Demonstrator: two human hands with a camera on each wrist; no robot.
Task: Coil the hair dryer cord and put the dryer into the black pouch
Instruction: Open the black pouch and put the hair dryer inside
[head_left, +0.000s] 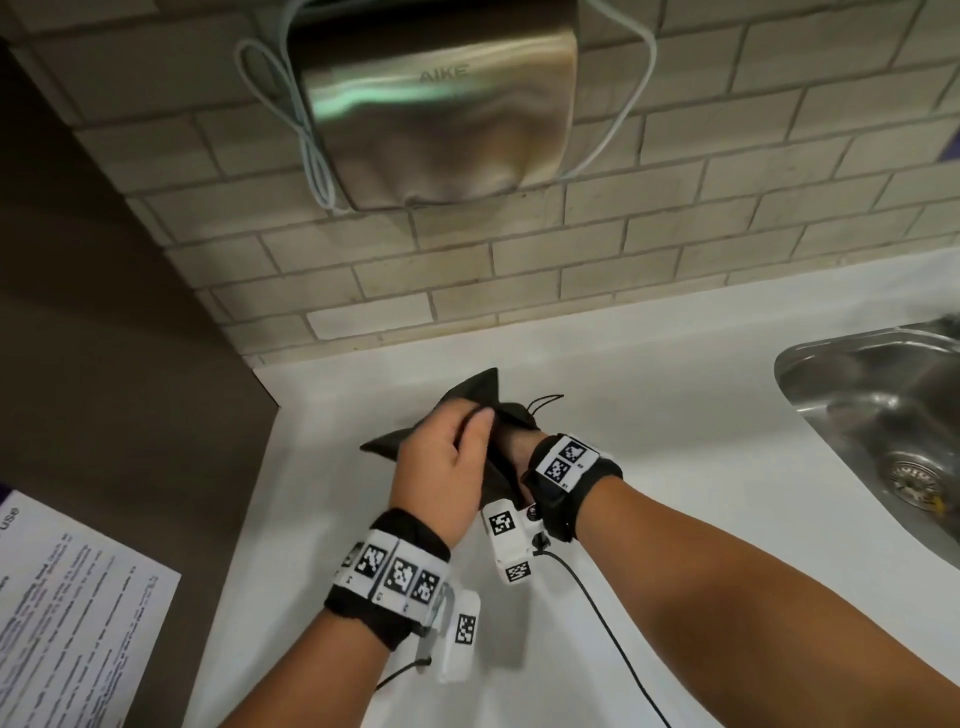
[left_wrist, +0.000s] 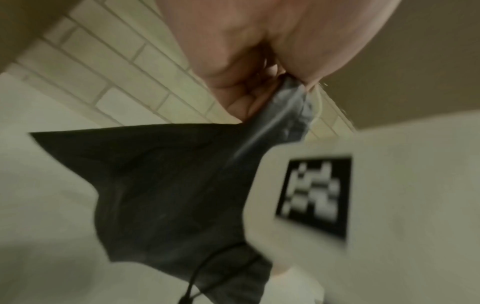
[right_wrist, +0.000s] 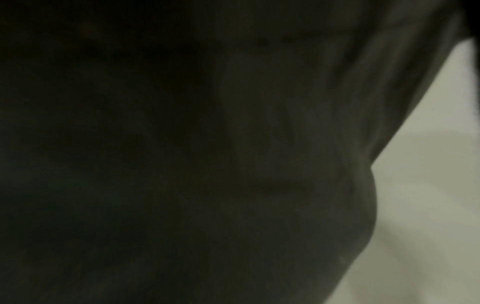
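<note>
The black pouch (head_left: 470, 397) is lifted just above the white counter (head_left: 675, 410). My left hand (head_left: 441, 457) pinches its gathered rim between thumb and fingers; the left wrist view shows that pinch on the pouch (left_wrist: 168, 185) by my left hand (left_wrist: 259, 61). My right hand (head_left: 519, 447) is pushed into the pouch mouth up to the wrist, its fingers hidden. Dark pouch fabric (right_wrist: 182, 164) fills the right wrist view. A thin black drawstring (head_left: 545, 402) loops out beside the mouth. No hair dryer or cord shows in any view.
A steel sink (head_left: 883, 405) is set into the counter at the right. A metal hand dryer (head_left: 441, 104) hangs on the tiled wall above. A printed sheet (head_left: 67, 613) lies at the lower left, past the counter's left edge.
</note>
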